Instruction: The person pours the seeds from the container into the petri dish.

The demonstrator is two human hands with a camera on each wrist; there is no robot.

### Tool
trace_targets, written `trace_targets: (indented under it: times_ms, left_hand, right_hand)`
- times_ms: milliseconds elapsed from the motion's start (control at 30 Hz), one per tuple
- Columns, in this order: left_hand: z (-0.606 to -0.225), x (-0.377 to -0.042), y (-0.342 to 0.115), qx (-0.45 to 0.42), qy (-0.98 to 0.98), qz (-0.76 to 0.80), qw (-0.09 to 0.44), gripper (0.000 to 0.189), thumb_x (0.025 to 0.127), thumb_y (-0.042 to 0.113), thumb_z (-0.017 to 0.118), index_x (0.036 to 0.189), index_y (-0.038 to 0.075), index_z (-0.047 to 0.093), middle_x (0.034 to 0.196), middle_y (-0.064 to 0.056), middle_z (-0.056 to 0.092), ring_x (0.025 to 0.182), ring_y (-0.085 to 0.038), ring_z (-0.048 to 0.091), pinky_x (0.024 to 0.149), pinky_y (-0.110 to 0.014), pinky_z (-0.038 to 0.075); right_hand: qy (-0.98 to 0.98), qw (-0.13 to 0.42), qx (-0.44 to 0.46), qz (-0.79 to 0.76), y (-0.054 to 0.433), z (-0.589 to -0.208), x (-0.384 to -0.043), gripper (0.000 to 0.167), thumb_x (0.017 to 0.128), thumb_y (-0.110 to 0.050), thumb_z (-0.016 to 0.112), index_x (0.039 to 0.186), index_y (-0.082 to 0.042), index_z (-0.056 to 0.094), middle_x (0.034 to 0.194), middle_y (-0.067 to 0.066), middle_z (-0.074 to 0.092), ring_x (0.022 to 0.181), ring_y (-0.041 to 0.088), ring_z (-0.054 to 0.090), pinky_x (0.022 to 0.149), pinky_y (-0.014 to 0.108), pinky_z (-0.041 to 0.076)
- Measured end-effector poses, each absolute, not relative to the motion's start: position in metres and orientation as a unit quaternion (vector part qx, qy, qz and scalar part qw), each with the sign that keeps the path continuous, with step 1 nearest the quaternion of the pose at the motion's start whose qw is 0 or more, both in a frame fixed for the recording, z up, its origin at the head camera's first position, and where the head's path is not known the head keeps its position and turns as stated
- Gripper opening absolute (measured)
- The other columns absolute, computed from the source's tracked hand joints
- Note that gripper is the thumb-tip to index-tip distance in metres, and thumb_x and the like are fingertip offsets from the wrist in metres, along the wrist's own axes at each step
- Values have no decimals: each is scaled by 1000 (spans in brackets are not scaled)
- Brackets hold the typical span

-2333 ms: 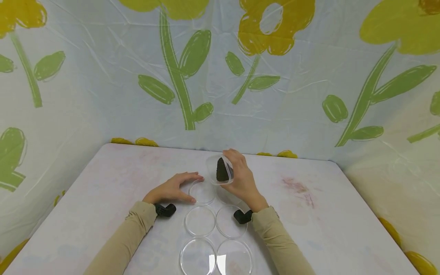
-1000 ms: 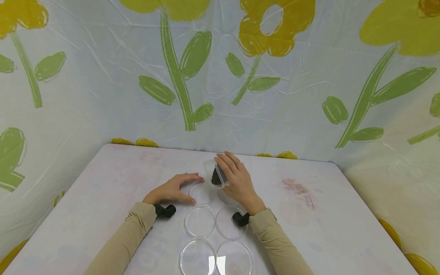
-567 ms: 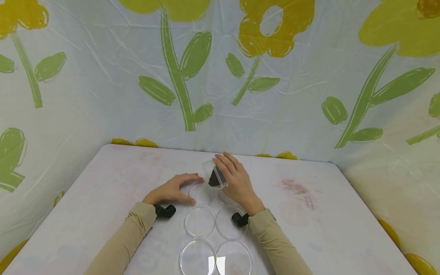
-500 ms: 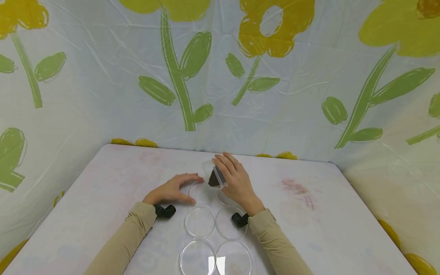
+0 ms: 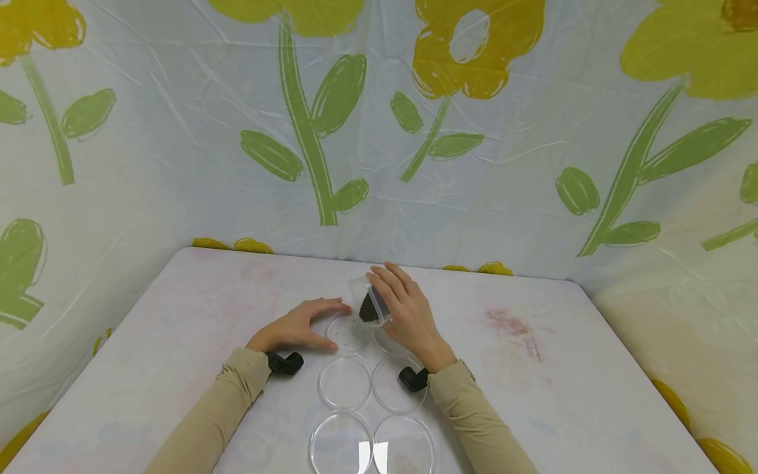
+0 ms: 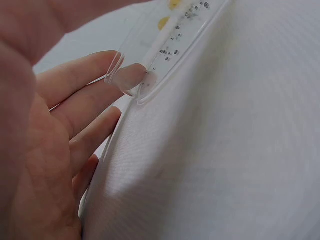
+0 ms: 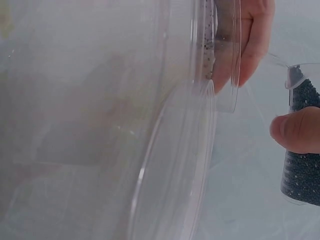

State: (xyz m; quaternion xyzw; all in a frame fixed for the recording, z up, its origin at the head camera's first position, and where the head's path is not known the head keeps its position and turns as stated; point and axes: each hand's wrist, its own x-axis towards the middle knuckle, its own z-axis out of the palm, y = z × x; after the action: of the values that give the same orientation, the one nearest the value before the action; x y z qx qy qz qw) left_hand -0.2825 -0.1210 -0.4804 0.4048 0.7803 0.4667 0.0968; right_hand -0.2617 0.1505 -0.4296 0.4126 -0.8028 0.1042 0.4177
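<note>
My right hand (image 5: 411, 319) grips a tilted clear plastic cup (image 5: 379, 300) partly filled with small dark grains (image 5: 367, 308), its mouth over the far-left petri dish (image 5: 348, 341). A few grains (image 6: 172, 52) lie scattered in that clear dish. Thumb and fingertips of my left hand (image 5: 295, 325) hold the dish's rim from its left side. In the right wrist view, the right thumb (image 7: 297, 130) presses against the cup's wall, with the grains showing through it. Part of the far-right petri dish (image 5: 387, 342) is hidden beneath my right hand.
Several more clear petri dishes stand nearer me in two columns, among them a middle-left dish (image 5: 345, 382) and a front-left dish (image 5: 341, 442). A white tabletop (image 5: 201, 342) bears them. Behind it hangs a flower-printed cloth (image 5: 503, 171).
The cup has come down and left over the far-left dish and tilted further. Dark grains now lie scattered in that dish. My left hand has stayed in place.
</note>
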Motion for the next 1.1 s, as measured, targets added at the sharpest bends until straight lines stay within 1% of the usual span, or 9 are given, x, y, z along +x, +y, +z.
trace_targets:
  times_ms: [167, 233, 400, 500, 667, 733, 800, 1100]
  left_hand:
    - [-481, -283, -121, 403, 784, 462, 95, 75, 77, 31, 87, 142, 11, 54, 142, 2, 56, 144, -25, 31, 117, -51, 20]
    - [-481, -283, -121, 402, 785, 462, 95, 76, 77, 32, 87, 142, 11, 54, 142, 1, 56, 145, -25, 31, 117, -52, 20]
    - [-481, -283, -121, 402, 785, 463, 96, 75, 77, 31, 87, 141, 10, 54, 142, -1, 56, 144, -29, 31, 116, -54, 20]
    - [-476, -280, -120, 398, 784, 465, 101, 74, 77, 25, 86, 141, 7, 54, 142, -6, 55, 145, -32, 29, 117, -55, 18]
    - [-476, -279, -121, 395, 787, 463, 102, 75, 77, 26, 87, 141, 8, 54, 142, -4, 55, 146, -30, 28, 118, -54, 17]
    - [-480, -282, -121, 397, 787, 462, 98, 75, 76, 31, 87, 141, 11, 55, 142, 0, 56, 146, -27, 28, 118, -53, 17]
    - [-480, -282, -121, 398, 787, 461, 97, 75, 77, 31, 86, 142, 11, 54, 142, 0, 55, 146, -29, 28, 117, -54, 17]
    - [-480, -280, -121, 386, 789, 465, 105, 76, 77, 27, 87, 143, 11, 53, 143, -1, 54, 147, -29, 25, 118, -54, 15]
  right_hand:
    - [-804, 416, 412, 108, 151, -430, -262, 97, 53, 12, 78, 142, -5, 45, 144, 13, 48, 137, 33, 40, 95, 45, 48]
    - [-804, 414, 412, 110, 151, -429, -262, 97, 54, 11, 81, 142, -5, 45, 144, 13, 48, 137, 33, 40, 97, 44, 47]
    - [-804, 414, 412, 112, 151, -428, -261, 96, 55, 6, 86, 142, -6, 46, 144, 13, 48, 137, 33, 41, 101, 44, 45]
    - [-804, 415, 412, 113, 151, -429, -261, 96, 55, 7, 86, 142, -6, 46, 144, 12, 48, 137, 33, 41, 100, 44, 46]
    - [-802, 417, 412, 114, 151, -429, -261, 96, 55, 7, 86, 142, -6, 46, 144, 12, 48, 136, 33, 41, 97, 45, 47]
    - [-802, 417, 412, 113, 151, -429, -262, 97, 54, 7, 86, 142, -6, 46, 144, 12, 49, 136, 33, 41, 97, 45, 48]
    - [-803, 417, 411, 112, 151, -429, -262, 98, 54, 6, 87, 142, -6, 46, 144, 12, 48, 136, 33, 41, 96, 45, 48]
    - [-802, 421, 409, 112, 153, -430, -263, 101, 50, 6, 86, 142, -5, 45, 142, 14, 49, 135, 34, 42, 104, 43, 43]
